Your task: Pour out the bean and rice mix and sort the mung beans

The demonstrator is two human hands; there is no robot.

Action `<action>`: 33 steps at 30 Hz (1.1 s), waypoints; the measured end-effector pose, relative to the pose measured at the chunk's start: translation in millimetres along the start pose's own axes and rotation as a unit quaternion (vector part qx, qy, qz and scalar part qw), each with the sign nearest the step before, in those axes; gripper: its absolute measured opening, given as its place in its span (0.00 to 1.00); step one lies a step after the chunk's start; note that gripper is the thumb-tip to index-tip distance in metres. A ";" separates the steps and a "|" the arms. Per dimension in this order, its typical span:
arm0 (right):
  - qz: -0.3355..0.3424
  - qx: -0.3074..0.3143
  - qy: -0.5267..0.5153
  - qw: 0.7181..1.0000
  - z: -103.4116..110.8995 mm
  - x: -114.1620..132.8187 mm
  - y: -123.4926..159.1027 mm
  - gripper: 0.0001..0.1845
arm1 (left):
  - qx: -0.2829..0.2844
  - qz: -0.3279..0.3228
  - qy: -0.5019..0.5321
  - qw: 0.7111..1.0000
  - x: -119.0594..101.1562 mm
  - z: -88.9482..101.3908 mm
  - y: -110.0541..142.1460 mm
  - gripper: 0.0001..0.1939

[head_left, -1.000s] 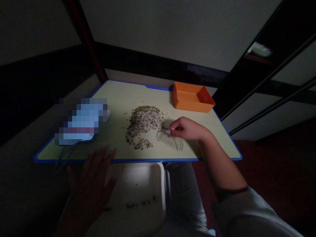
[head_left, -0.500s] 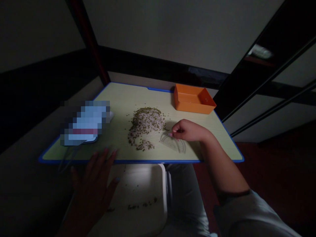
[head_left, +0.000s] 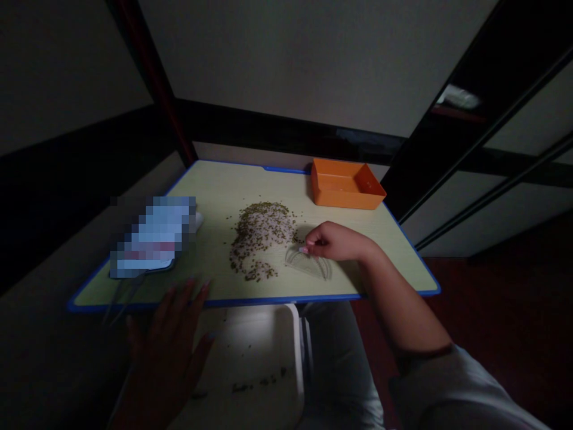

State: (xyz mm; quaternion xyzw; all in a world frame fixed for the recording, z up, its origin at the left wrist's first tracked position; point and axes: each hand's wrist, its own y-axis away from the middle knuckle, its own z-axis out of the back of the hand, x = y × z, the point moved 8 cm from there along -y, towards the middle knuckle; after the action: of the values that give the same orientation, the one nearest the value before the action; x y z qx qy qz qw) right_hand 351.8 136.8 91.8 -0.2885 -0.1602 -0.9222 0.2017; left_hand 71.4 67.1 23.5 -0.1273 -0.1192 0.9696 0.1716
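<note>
My right hand (head_left: 338, 242) pinches the upper edge of a clear protractor (head_left: 311, 267) between thumb and fingertips. The protractor is tilted over the pale tabletop; I cannot tell whether its lower edge touches the surface. Just left of it lies a heap of mixed grains (head_left: 264, 227), pale ones among small greenish-brown ones, with a thinner tail curling toward me. At the table's front edge, my left hand (head_left: 168, 337) is open, fingers spread, holding nothing. It is dim, and its fingertips reach over the blue edging.
An orange tray (head_left: 347, 202) stands at the table's back right. At the left lies a phone-like device (head_left: 154, 236), its screen pixelated, with a cable beside it. Below the front edge, a white tub (head_left: 299, 358) holds scattered dark grains. Walls border the table behind and at left.
My right hand still holds the protractor, which has turned slightly and shifted a little left. The view has tipped slightly, so the table sits lower. The heap looks the same.
</note>
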 end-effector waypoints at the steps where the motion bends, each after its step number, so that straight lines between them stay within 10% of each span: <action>1: 0.003 0.003 -0.007 1.000 -0.3 0.8 0.2 0.16 | 0.000 0.000 -0.003 1.000 0.5 -0.1 -0.4 0.31; 33: 0.048 0.009 -0.003 0.999 -9.0 14.5 -2.1 0.18 | 0.009 -0.007 -0.012 1.000 -0.5 1.0 -1.6 0.32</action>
State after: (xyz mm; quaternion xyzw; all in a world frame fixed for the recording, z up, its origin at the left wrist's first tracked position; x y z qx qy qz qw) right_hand 335.7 130.8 93.0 -0.2972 -0.1546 -0.9090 0.2480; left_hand 72.0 68.1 25.1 -0.1130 -0.1133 0.9709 0.1784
